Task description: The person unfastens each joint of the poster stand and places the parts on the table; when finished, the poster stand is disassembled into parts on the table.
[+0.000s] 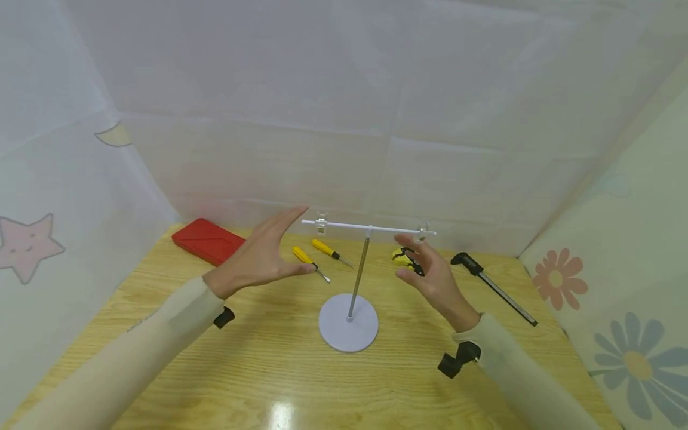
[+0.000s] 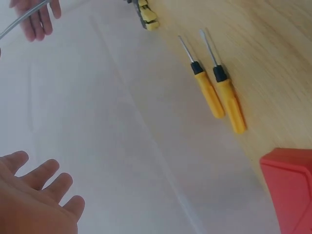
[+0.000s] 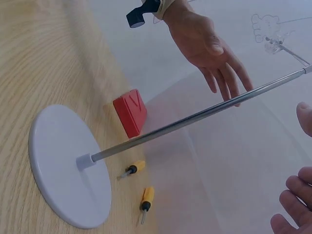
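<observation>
Both your hands are spread and hold nothing: left hand (image 1: 260, 254) just left of the stand (image 1: 349, 286), right hand (image 1: 432, 278) just right of it. The stand sits mid-counter (image 1: 258, 370), pole upright and slightly tilted, crossbar (image 1: 368, 227) running left-right. Knock the crossbar and the top-heavy stand could tip.

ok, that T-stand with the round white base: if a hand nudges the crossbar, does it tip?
Probably tips fairly easily: the stand has a tall thin pole on a small flat base, and the crossbar sits at the very top. The pole already leans slightly. Both the left hand and right hand are open beside it, not touching.
</observation>
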{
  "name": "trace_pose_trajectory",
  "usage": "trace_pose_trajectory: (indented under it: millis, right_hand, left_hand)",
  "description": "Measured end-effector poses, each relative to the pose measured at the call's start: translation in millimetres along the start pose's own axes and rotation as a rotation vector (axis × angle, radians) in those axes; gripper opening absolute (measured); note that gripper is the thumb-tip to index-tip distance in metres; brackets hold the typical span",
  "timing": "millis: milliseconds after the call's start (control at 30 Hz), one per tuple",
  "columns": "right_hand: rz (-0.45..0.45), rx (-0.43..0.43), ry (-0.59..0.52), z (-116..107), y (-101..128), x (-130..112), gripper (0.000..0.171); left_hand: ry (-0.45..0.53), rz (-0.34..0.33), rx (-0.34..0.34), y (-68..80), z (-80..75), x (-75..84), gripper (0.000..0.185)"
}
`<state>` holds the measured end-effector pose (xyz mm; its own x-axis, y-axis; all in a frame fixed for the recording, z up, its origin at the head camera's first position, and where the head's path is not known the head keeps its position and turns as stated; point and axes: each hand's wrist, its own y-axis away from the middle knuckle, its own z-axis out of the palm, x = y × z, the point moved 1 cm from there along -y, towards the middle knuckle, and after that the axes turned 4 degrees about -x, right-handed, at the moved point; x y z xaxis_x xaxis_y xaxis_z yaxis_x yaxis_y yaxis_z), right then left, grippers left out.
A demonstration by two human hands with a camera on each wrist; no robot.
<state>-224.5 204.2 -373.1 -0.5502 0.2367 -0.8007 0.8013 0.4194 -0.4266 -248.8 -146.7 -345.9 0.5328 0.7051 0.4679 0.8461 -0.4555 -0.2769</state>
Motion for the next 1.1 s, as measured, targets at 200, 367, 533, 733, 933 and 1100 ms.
trace_pose_trajectory:
  millis: [200, 367, 533, 733, 933, 1100]
  right_hand:
    - [0.004, 0.001, -0.107, 8, -3, -9, 0.057]
    - [0.008, 0.012, -0.176, 15, -6, -20, 0.055]
    - [-0.003, 0.027, -0.226, 20, -9, -30, 0.052]
    - [-0.014, 0.059, -0.231, 29, -15, -38, 0.046]
    - [-0.015, 0.106, -0.263, 37, -22, -41, 0.038]
    - [0.001, 0.145, -0.380, 43, -26, -43, 0.032]
  left_hand:
    - [0.061, 0.001, 0.004, -4.5, -6.2, 13.7, 0.104]
    - [0.126, 0.016, 0.017, -6.2, -10.5, 24.5, 0.101]
    - [0.207, 0.043, 0.035, -8.4, -15.7, 34.4, 0.099]
    - [0.294, 0.056, 0.049, -10.1, -23.1, 44.2, 0.098]
    - [0.270, 0.077, 0.061, -12.7, -29.0, 53.7, 0.096]
    - [0.245, 0.090, 0.073, -15.7, -30.6, 61.4, 0.093]
